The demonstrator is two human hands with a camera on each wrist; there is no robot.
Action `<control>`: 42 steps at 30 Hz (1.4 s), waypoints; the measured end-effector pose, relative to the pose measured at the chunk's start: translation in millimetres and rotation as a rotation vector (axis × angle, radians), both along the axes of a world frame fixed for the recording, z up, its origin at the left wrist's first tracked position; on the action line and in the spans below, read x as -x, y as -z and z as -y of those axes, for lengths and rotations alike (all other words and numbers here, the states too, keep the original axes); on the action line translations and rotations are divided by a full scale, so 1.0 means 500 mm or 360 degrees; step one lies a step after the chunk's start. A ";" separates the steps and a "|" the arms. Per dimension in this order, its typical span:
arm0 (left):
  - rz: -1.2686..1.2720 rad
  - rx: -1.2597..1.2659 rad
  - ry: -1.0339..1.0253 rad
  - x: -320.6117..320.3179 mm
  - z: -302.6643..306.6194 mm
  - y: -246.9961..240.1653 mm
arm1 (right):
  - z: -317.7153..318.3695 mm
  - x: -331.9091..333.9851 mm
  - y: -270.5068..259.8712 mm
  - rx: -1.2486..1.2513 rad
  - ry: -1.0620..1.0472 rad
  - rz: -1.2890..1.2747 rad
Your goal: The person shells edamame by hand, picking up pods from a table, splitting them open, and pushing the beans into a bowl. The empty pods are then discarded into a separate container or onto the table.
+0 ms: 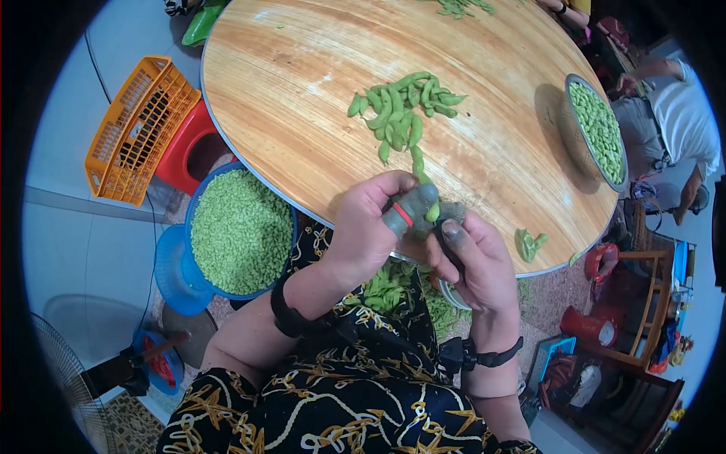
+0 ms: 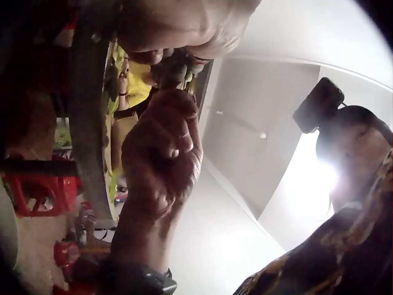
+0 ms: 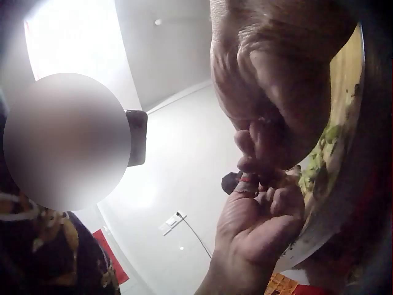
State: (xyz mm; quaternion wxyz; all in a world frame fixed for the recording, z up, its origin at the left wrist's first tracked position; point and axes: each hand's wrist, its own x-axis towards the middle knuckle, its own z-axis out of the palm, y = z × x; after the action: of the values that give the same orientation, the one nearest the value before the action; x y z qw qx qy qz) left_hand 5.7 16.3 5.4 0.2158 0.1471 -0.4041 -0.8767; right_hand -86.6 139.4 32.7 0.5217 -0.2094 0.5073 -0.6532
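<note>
Close over the table's near edge, my left hand (image 1: pixel 370 219) and right hand (image 1: pixel 480 261) meet at the fingertips. A green soybean pod (image 1: pixel 432 212) is pinched between them, much of it hidden by the fingers. The left thumb wears a grey cover (image 1: pixel 412 208) with a red band; grey covering also shows on the right fingers. In both wrist views the curled hands face each other and the pod is hidden. Just beyond them, a pile of soybean pods (image 1: pixel 397 110) lies on the round wooden table (image 1: pixel 302 98).
A colander (image 1: pixel 575 144) of pods stands at the table's right. Left below, a blue basin (image 1: pixel 198 261) holds shelled beans beside a red stool (image 1: pixel 185 151) and orange crate (image 1: pixel 113 151). Empty pods (image 1: pixel 386 291) lie below the hands. A fan (image 1: pixel 68 378) stands at lower left.
</note>
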 end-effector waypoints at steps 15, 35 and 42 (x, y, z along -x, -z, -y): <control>0.0209 0.0993 -0.0076 0.001 0.010 0.002 | 0.007 -0.017 0.038 -0.0090 0.0372 -0.1606; 0.0269 0.1111 -0.0045 -0.004 0.016 -0.004 | 0.003 0.022 0.008 -0.0172 0.0360 -0.0634; 0.0244 0.1513 0.0001 -0.010 0.015 -0.012 | -0.003 0.039 0.009 -0.0251 0.0288 -0.0380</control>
State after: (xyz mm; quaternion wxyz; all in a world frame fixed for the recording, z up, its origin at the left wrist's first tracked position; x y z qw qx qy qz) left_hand 10.5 8.8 11.2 0.2284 0.0961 -0.7749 -0.5815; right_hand -105.8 141.0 28.1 0.4116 -0.1975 0.6322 -0.6260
